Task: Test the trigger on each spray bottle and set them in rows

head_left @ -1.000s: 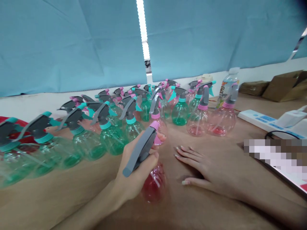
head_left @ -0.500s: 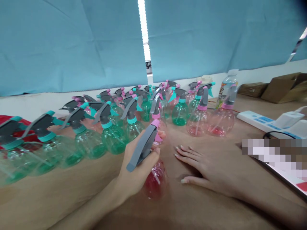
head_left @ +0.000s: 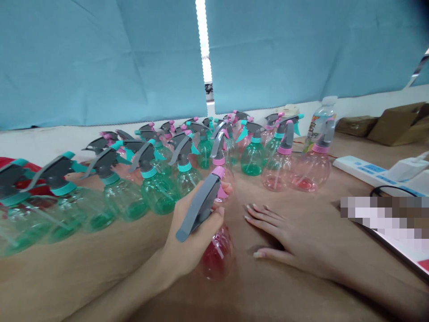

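Observation:
My left hand [head_left: 191, 228] is closed around the neck of a pink spray bottle [head_left: 217, 255], just below its grey trigger head with a pink nozzle. The bottle stands upright on the brown table [head_left: 134, 273], and red liquid shows in its round body. To the right of it, my right hand [head_left: 278, 230] lies palm down on the table with fingers stretched out, holding nothing. Close beyond the left hand stand a green spray bottle [head_left: 159, 194] and another pink spray bottle [head_left: 278, 170], each with a little liquid in it.
Several more green and pink spray bottles crowd the left and back of the table. A clear drink bottle [head_left: 321, 120], a white power strip [head_left: 362, 167] with plugs, and cardboard boxes [head_left: 395, 125] are at the right. A blue sheet [head_left: 100, 62] hangs behind.
The view has shifted very slightly. Both hands keep their places, the left still around the pink spray bottle.

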{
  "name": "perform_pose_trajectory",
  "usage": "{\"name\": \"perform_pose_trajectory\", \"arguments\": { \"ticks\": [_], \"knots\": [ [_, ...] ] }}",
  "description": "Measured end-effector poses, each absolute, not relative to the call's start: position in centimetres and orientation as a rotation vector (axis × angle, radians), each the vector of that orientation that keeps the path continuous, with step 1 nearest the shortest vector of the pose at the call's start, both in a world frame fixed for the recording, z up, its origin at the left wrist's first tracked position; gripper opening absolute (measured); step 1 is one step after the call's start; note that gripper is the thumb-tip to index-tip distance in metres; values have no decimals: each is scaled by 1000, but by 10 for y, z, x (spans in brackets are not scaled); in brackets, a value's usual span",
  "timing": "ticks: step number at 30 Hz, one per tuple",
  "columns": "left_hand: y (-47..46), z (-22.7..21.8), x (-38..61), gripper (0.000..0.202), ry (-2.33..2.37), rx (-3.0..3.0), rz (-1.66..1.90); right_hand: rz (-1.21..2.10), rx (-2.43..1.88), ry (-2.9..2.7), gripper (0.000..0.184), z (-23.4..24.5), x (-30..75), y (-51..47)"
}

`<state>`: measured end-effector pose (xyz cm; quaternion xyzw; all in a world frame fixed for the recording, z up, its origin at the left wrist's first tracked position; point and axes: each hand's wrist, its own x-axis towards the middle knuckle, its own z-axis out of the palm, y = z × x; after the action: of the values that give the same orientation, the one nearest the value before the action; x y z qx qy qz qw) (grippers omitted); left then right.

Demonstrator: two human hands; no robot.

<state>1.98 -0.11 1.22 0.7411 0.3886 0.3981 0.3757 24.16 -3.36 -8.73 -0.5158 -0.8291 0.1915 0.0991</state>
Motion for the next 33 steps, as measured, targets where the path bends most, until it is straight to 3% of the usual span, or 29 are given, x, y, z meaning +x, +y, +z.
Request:
{"name": "perform_pose_trajectory", "arguments": {
  "ticks": [16, 21, 33],
  "knots": [
    [3, 7, 17, 5, 955, 1915, 1026, 567, -1512, -2434, 78, -89, 241, -33],
    [3, 7, 17, 15, 931, 1929, 1047, 561, -1494, -2409, 75, -90, 242, -33],
    [3, 8, 16, 16, 1012, 1967, 1047, 568, -1508, -2391, 73, -87, 240, -34]
  ]
}}
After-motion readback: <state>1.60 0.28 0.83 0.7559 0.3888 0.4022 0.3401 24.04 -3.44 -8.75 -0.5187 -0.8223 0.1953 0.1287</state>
